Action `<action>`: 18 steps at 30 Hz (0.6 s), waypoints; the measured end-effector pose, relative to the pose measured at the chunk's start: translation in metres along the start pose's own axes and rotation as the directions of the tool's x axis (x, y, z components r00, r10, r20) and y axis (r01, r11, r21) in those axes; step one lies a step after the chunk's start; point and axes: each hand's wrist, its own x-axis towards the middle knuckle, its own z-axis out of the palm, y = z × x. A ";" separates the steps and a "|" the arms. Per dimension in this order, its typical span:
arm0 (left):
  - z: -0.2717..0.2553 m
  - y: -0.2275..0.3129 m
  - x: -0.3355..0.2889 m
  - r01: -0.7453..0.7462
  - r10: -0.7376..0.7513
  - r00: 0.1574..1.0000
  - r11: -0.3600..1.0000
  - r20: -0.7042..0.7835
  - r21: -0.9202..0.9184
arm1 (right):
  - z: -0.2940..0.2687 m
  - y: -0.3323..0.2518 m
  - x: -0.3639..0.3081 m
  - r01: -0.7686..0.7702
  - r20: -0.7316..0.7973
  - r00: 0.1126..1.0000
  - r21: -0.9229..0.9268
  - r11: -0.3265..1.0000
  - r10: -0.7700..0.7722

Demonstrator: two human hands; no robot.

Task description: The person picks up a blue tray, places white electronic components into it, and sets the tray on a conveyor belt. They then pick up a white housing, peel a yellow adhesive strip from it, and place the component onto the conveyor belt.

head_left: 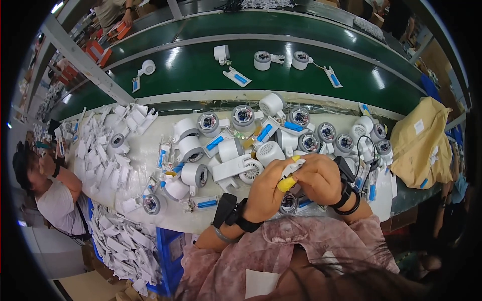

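white piece (292, 169) slants, long axis toward upper right, pinched in the grip of left hand (267, 189) and right hand (320, 179)

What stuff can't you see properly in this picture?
All in the head view:
Small white piece: partly covered by the left hand and right hand.
Bottom of the blue crate: hidden under heaped white parts.
Label on the tan bag: any writing is too small.
Inside the round housing: tiny details too small.
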 end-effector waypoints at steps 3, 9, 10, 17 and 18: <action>0.004 -0.001 0.000 0.018 -0.018 1.000 1.000 -0.008 -0.021 | -0.001 -0.003 -0.001 -0.025 -0.002 1.000 -0.050 0.998 0.025; 0.008 -0.006 -0.002 0.014 -0.012 0.998 0.999 -0.054 0.036 | 0.000 -0.003 -0.002 -0.055 0.015 0.998 -0.087 0.995 0.057; 0.006 -0.004 -0.002 0.003 0.000 0.998 0.999 -0.060 0.039 | -0.001 -0.003 -0.001 -0.064 0.025 0.998 -0.082 0.995 0.066; -0.009 0.003 -0.001 0.011 -0.011 1.000 0.995 0.006 -0.102 | -0.004 -0.012 0.018 -0.047 0.071 0.996 -0.072 0.996 0.052; -0.009 0.003 0.000 -0.016 0.015 1.000 0.996 -0.006 -0.083 | -0.005 -0.014 0.023 -0.042 0.071 0.996 -0.082 0.996 0.047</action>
